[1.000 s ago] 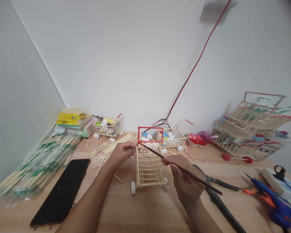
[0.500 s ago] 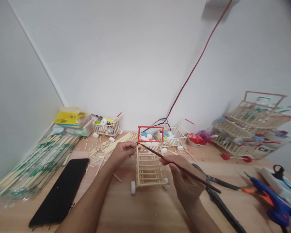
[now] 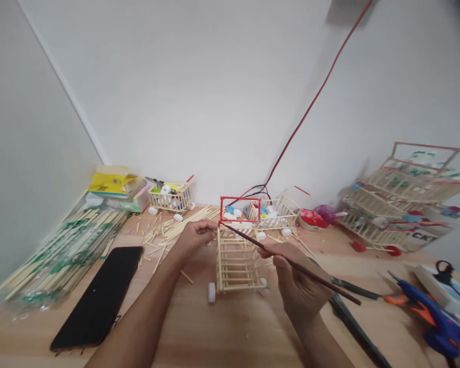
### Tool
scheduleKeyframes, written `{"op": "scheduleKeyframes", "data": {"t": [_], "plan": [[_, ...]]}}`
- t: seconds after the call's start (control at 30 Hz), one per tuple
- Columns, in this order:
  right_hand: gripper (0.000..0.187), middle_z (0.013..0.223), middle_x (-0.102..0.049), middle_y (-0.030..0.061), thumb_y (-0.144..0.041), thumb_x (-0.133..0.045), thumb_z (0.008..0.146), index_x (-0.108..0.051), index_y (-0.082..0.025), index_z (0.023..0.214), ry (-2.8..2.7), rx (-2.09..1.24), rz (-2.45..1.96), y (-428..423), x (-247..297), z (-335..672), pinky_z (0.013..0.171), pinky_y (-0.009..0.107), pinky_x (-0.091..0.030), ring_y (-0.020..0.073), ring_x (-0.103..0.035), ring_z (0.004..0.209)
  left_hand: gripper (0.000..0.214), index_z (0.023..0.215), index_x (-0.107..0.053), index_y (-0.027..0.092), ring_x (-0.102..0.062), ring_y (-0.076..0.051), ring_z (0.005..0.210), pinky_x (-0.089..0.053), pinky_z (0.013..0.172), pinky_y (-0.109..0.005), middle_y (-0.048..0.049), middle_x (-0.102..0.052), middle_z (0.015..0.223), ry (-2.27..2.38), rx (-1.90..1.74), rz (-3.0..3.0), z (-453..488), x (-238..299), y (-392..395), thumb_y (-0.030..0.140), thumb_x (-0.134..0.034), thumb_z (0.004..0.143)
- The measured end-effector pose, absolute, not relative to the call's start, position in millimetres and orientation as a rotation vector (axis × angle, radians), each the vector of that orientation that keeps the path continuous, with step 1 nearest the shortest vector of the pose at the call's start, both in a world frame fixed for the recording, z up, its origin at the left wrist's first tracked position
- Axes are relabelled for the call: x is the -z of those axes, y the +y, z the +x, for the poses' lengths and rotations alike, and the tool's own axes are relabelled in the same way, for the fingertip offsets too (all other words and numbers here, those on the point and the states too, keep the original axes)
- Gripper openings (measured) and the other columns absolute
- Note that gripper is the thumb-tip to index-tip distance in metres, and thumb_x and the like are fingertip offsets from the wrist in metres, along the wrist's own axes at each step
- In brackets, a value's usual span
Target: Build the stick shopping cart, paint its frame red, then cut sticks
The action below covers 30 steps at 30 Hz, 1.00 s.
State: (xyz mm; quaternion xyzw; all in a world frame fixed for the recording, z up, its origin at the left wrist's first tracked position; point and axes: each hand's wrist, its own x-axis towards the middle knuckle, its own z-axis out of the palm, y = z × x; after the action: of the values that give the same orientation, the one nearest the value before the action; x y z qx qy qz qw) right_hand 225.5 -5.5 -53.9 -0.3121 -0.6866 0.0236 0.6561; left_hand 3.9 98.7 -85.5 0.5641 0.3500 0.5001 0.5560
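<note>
A small cart built of wooden sticks (image 3: 235, 260), with white wheels and a red handle frame (image 3: 240, 209), stands on the wooden table in front of me. My left hand (image 3: 193, 237) is closed on the cart's upper left edge, steadying it. My right hand (image 3: 295, 286) pinches a thin dark brush (image 3: 291, 265). The brush tip touches the lower left corner of the red frame.
A black phone (image 3: 97, 296) and packs of sticks (image 3: 57, 258) lie at the left. Loose sticks, two more small carts (image 3: 171, 198) with bottle caps and a red paint lid (image 3: 310, 220) sit at the back. Stacked carts (image 3: 402, 204), scissors (image 3: 352, 306) and a blue glue gun (image 3: 437, 319) are at the right.
Both hands and the brush stay on the cart. The view has shifted slightly, and the brush tip remains at the red frame.
</note>
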Motion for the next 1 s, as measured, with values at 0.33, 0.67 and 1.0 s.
{"op": "scheduleKeyframes", "data": {"t": [0.33, 0.67, 1.0], "plan": [[0.024, 0.088, -0.075, 0.0030, -0.005, -0.064, 0.087, -0.075, -0.021, 0.101, -1.561, -0.016, -0.682, -6, 52, 225, 0.078, 0.033, -0.056, 0.0180, -0.071, 0.082, 0.017, 0.075, -0.078, 0.014, -0.054, -0.012, 0.064, -0.040, 0.056, -0.024, -0.0049, -0.069, 0.086, 0.831, -1.168, 1.358, 4, 88, 101, 0.023, -0.077, 0.060], [0.028, 0.085, -0.075, 0.0024, -0.003, -0.062, 0.087, -0.074, -0.022, 0.104, -1.574, 0.001, -0.718, -8, 48, 227, 0.075, 0.032, -0.056, 0.0167, -0.070, 0.081, 0.014, 0.075, -0.078, 0.016, -0.054, -0.012, 0.065, -0.040, 0.058, -0.024, -0.0036, -0.071, 0.084, 0.862, -1.166, 1.402, 2, 84, 98, 0.024, -0.076, 0.063], [0.024, 0.085, -0.075, 0.0025, -0.001, -0.060, 0.087, -0.071, -0.020, 0.096, -1.653, -0.011, -0.709, -5, 42, 222, 0.073, 0.028, -0.055, 0.0146, -0.070, 0.080, 0.014, 0.076, -0.078, 0.017, -0.057, -0.013, 0.070, -0.042, 0.063, -0.023, -0.0025, -0.072, 0.082, 0.881, -1.161, 1.388, 2, 82, 96, 0.021, -0.076, 0.062]]}}
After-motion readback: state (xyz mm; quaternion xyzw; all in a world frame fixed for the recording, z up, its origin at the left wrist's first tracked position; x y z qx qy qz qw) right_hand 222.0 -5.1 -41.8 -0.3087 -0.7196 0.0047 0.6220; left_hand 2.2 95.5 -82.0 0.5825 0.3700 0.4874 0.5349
